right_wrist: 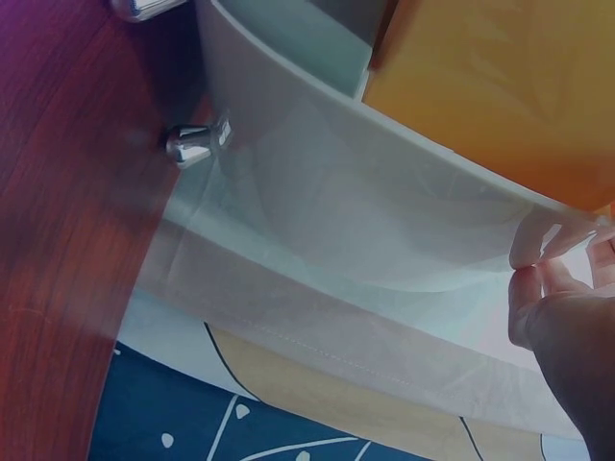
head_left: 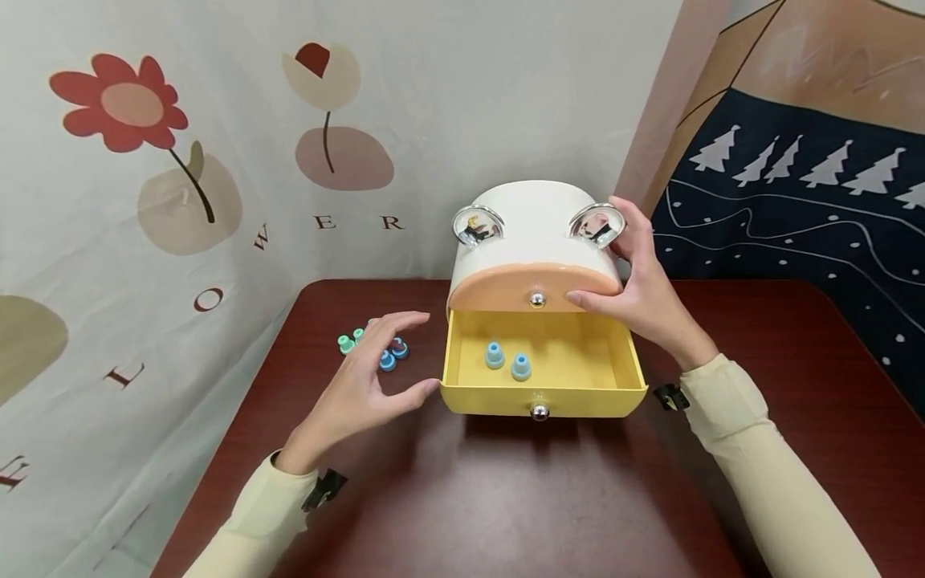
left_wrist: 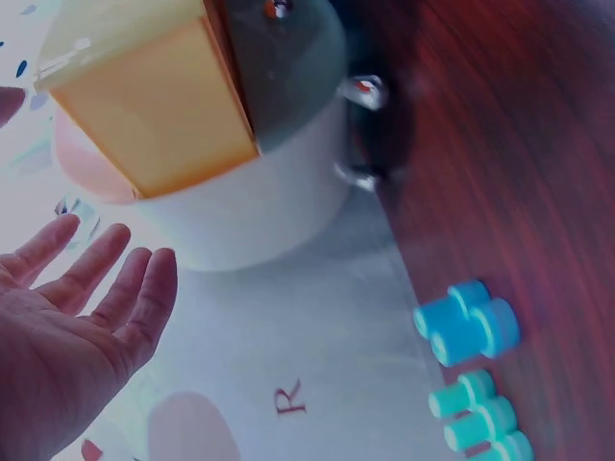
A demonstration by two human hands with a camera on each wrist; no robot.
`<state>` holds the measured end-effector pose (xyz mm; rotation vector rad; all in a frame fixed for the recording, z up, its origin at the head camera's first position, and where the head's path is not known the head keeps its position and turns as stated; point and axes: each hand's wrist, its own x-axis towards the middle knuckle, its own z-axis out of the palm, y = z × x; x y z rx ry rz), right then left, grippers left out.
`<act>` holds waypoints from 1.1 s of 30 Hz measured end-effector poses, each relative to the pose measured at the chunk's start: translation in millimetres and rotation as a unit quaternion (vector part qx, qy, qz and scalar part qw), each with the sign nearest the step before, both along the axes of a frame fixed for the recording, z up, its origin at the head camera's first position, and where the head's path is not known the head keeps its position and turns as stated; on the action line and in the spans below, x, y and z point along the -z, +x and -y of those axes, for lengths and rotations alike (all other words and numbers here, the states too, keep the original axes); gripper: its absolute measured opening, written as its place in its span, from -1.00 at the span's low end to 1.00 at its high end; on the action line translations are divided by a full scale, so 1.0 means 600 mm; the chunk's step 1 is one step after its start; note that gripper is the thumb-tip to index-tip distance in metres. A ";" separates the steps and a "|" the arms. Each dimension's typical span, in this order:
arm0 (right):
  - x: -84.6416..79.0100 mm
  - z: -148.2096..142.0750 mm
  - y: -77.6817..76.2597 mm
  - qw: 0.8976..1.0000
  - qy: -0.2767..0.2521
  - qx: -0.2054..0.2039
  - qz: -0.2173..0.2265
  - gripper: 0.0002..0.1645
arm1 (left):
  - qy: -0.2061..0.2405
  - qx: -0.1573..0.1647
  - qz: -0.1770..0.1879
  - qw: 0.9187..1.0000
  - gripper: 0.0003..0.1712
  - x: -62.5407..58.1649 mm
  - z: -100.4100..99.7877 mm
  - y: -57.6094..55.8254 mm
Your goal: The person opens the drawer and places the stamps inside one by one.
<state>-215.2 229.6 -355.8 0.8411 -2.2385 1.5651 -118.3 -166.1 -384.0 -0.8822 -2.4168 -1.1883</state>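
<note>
A white round-topped mini drawer cabinet (head_left: 538, 213) stands on the table, its yellow drawer (head_left: 564, 401) pulled out. Two light-blue cone-like pegs (head_left: 495, 355) are upright inside that drawer. Above it, the orange upper drawer (head_left: 499, 287) is closed. My right hand (head_left: 646, 293) grips the cabinet's upper right side, thumb on the orange front and fingers along the side; the right wrist view shows fingertips (right_wrist: 527, 293) against the white wall. By the yellow drawer's left front corner is my left hand (head_left: 361, 385), fingers and thumb spread apart, holding nothing.
More pegs, blue (left_wrist: 480, 331) and green (left_wrist: 480, 423), stand on the table left of the cabinet, partly behind my left hand in the head view. The dark red-brown table (head_left: 578, 498) reaches back to a printed cloth (head_left: 433, 120). Metal feet (right_wrist: 192, 144) carry the cabinet.
</note>
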 end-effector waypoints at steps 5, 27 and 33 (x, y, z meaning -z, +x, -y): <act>0.001 0.000 0.000 1.000 -0.009 -0.005 -0.007 0.54 | 0.005 -0.017 0.007 1.000 -0.15 0.007 0.023 0.005; -0.001 0.005 -0.002 1.000 0.001 -0.001 -0.007 0.52 | -0.040 -0.176 0.052 0.982 -0.45 0.064 0.055 -0.013; 0.002 0.008 0.000 1.000 -0.009 -0.002 -0.007 0.53 | -0.048 -0.194 0.096 0.975 -0.53 0.071 0.059 -0.018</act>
